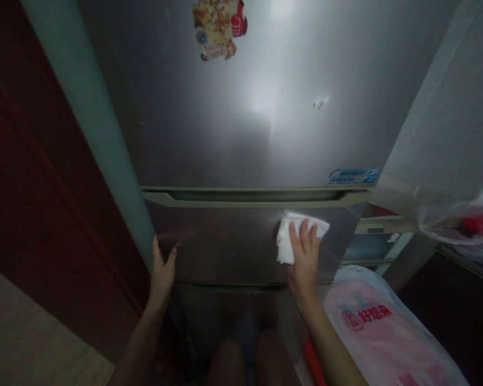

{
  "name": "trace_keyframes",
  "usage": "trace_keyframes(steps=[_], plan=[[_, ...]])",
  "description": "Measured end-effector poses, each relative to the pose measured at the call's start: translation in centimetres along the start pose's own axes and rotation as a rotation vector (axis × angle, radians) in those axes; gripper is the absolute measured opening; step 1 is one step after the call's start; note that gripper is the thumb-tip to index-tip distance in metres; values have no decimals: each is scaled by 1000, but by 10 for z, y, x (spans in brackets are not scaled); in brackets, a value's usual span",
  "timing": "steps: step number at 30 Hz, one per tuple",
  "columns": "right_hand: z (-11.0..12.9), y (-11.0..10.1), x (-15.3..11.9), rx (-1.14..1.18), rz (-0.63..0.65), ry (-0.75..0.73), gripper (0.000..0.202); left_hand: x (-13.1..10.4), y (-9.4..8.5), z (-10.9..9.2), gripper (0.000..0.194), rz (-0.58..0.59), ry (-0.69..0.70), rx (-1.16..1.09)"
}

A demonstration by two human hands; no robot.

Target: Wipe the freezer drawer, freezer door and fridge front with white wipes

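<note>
Facing the fridge (241, 123), you have its tall silver upper door filling most of the view, with a colourful magnet (217, 27) near the top of that door and a blue label (352, 176) at its lower right corner. Below the upper door, past the long recessed handle strip (253, 197), runs the middle drawer front (225, 246), and its long axis lies level, left to right. That is the line that matters: both your hands sit on this drawer front, one at each end.

Your right hand (304, 257) is spread nearly flat, fingers fanned upward, pressing a crumpled white paper towel (292, 236) against the right part of the drawer front, just under the handle strip. The grip there is open and flat, more a press than a pinch, with the towel trapped between palm and metal and sticking out above and to the left of the fingers. The unwiped stretch of the drawer front lies to the left of the towel, along that level axis, so the right hand is the nearer one to it.

Your left hand (162, 271) is hooked around the left edge of the drawer front, thumb on the face, fingers wrapped out of sight behind the edge; it holds nothing loose.

Right of the fridge, a white plastic bag (382, 327) with red print sits low, beside your right forearm.
</note>
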State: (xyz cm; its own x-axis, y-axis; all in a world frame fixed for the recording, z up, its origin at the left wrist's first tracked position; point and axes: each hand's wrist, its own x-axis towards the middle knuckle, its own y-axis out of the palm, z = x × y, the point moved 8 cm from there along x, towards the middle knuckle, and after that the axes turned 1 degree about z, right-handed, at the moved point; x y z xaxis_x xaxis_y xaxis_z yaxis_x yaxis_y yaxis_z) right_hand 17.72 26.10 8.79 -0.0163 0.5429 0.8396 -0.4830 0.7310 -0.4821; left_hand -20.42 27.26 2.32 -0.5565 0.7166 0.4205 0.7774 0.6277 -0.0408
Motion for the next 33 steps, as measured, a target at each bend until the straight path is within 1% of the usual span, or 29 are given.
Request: trace_keyframes(steps=[2,4,6,8,9,10,11,12,13,14,15,16,17,19,20,21,23,25,27,30,33], plan=[[22,12,-4,0,54,-49,93,0,0,-4,69,19,15,23],[33,17,-6,-1,82,-74,92,-4,-1,-16,73,21,49,76],[35,17,-7,-4,89,-83,89,-16,-1,-41,76,-26,119,183],[34,15,-7,1,101,-83,87,-37,3,-77,73,-97,241,287],[33,14,-6,10,108,-81,86,-51,9,-96,66,-115,320,306],[32,12,-6,25,113,-80,86,-67,19,-114,57,-97,401,303],[32,10,-5,46,117,-78,86,-84,34,-129,49,-20,471,291],[32,7,-5,71,118,-78,86,-102,53,-142,43,92,543,290],[33,4,-4,100,113,-80,86,-122,73,-153,40,212,629,301],[33,1,-4,127,106,-84,84,-141,90,-161,39,288,720,317],[34,-2,-4,149,101,-86,81,-158,102,-166,38,330,780,317],[34,-4,-4,165,97,-84,78,-172,111,-169,36,347,819,313],[33,-7,-4,177,89,-79,75,-182,117,-170,35,340,833,303],[32,-12,-4,198,59,-66,71,-195,122,-172,33,287,853,273],[31,-14,-4,206,41,-58,69,-201,122,-175,33,252,885,259],[30,-16,-3,210,26,-52,68,-205,122,-181,33,226,938,252],[30,-18,-2,213,6,-50,61,-211,127,-194,36,225,1076,281],[30,-20,-1,231,-10,-48,52,-208,141,-205,39,283,1190,390],[29,-21,0,277,-33,-37,47,-197,157,-212,40,341,1260,547],[23,-23,-2,340,-56,-19,48,-174,175,-214,43,406,1281,710],[14,-25,-7,336,-95,-12,52,-156,184,-211,42,504,1269,757]])
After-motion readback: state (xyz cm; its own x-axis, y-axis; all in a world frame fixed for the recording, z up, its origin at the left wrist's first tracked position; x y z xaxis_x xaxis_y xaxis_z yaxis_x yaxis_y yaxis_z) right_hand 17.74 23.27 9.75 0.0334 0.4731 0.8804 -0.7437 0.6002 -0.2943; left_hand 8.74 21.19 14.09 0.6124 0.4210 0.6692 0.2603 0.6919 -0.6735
